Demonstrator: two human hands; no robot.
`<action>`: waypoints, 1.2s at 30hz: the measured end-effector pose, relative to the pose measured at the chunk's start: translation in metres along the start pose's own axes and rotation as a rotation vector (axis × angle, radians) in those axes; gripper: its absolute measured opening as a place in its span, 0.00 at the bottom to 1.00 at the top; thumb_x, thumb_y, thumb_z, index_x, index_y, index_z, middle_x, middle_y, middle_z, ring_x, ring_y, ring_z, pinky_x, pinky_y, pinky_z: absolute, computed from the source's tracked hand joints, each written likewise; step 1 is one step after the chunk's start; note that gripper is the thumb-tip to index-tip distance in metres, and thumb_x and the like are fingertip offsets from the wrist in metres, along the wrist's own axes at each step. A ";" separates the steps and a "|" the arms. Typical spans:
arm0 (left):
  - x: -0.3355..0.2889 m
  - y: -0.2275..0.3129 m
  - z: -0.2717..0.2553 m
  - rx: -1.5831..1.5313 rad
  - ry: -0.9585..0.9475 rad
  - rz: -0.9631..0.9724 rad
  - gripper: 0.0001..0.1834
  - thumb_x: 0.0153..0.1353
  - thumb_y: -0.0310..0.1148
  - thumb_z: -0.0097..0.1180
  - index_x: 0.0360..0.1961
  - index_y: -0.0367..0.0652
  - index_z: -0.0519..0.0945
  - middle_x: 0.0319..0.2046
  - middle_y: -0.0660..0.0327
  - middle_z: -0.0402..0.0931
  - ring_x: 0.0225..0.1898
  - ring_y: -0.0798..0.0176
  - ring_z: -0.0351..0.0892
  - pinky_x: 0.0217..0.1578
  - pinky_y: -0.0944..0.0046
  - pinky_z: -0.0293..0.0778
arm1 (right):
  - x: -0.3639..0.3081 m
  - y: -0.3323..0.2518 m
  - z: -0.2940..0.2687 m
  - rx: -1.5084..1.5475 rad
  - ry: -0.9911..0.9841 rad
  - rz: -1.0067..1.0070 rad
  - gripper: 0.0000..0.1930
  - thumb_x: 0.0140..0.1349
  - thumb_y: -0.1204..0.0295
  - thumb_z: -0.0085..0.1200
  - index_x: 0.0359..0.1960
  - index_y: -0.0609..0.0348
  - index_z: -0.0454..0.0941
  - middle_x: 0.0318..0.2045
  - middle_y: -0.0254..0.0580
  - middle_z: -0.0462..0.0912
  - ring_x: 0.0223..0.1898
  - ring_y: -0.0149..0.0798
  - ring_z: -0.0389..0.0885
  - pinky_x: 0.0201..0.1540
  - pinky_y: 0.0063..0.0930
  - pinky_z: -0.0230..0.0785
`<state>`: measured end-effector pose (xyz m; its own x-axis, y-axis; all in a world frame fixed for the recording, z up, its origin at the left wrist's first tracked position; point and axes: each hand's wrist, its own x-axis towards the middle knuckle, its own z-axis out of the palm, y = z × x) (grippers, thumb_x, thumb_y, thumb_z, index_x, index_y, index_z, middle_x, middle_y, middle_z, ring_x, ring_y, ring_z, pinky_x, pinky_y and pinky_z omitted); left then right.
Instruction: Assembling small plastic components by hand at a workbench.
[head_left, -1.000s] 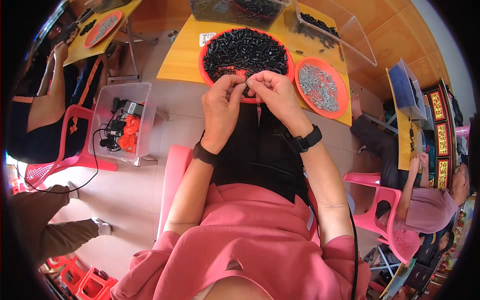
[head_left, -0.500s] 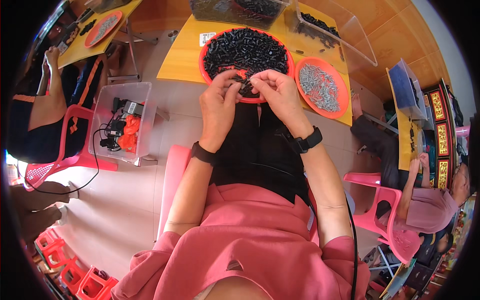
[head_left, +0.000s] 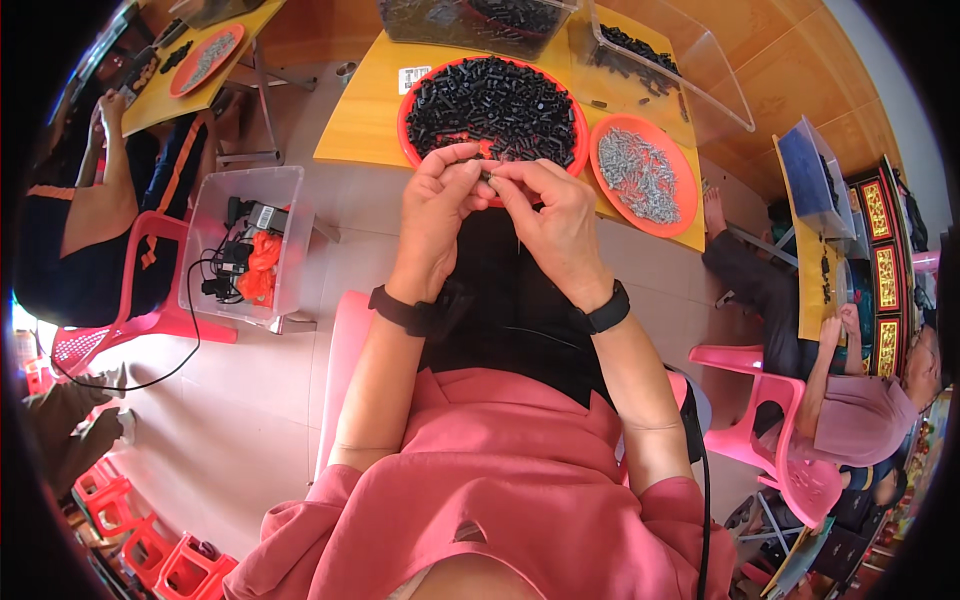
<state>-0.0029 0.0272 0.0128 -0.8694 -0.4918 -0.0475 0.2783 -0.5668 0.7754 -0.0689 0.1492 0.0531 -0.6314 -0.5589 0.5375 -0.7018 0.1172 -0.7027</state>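
Observation:
My left hand [head_left: 435, 215] and my right hand [head_left: 556, 220] meet at the near rim of a red round tray [head_left: 404, 140]. Both are closed in a pinch, thumb against forefinger, on a small dark piece [head_left: 486, 177] that is mostly hidden by the fingertips. A heap of short black cylindrical pieces [head_left: 490, 100] fills the tray, with some of its red bottom showing near my fingers. To the right, an orange plate [head_left: 676, 222] carries many small silvery metal pieces [head_left: 640, 175] that look like screws.
The yellow table [head_left: 350, 130] also bears clear plastic bins [head_left: 480, 40] with black pieces. A clear box [head_left: 240, 180] of cables and adapters stands at left. Other people sit on pink chairs [head_left: 765, 440] at both sides. Red stools [head_left: 190, 565] stand at lower left.
Both hands have drawn slightly back toward me from the heap, and their fingertips have come together over the tray's near rim. At the far left, a standing person's legs have shifted.

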 end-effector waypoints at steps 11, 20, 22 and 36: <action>-0.008 -0.013 0.012 -0.096 -0.008 -0.171 0.13 0.65 0.29 0.54 0.50 0.38 0.72 0.26 0.68 0.76 0.24 0.77 0.73 0.26 0.78 0.69 | -0.010 0.002 -0.018 -0.127 -0.038 -0.100 0.06 0.54 0.77 0.61 0.35 0.60 0.80 0.28 0.42 0.79 0.28 0.45 0.79 0.30 0.34 0.71; -0.011 -0.010 0.015 -0.044 -0.008 -0.198 0.12 0.67 0.31 0.52 0.49 0.40 0.73 0.25 0.69 0.76 0.24 0.77 0.72 0.26 0.78 0.66 | -0.009 0.004 -0.023 -0.436 -0.064 -0.310 0.09 0.54 0.77 0.60 0.37 0.57 0.78 0.30 0.38 0.75 0.29 0.45 0.77 0.31 0.35 0.69; -0.010 -0.010 0.012 -0.065 -0.039 -0.206 0.12 0.68 0.32 0.51 0.49 0.40 0.73 0.26 0.68 0.76 0.24 0.77 0.72 0.26 0.77 0.67 | -0.008 0.005 -0.022 -0.432 -0.053 -0.307 0.09 0.54 0.77 0.60 0.37 0.58 0.78 0.30 0.38 0.75 0.29 0.45 0.77 0.31 0.35 0.69; -0.010 -0.014 0.006 -0.261 -0.012 -0.286 0.08 0.66 0.37 0.54 0.42 0.46 0.79 0.29 0.70 0.79 0.26 0.77 0.76 0.26 0.79 0.68 | -0.007 0.006 -0.011 -0.278 -0.036 -0.161 0.06 0.56 0.74 0.60 0.35 0.58 0.79 0.30 0.39 0.78 0.31 0.44 0.78 0.32 0.35 0.70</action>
<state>-0.0009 0.0437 0.0062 -0.9312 -0.2829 -0.2298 0.1174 -0.8297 0.5457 -0.0729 0.1624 0.0501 -0.4966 -0.6165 0.6110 -0.8580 0.2422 -0.4529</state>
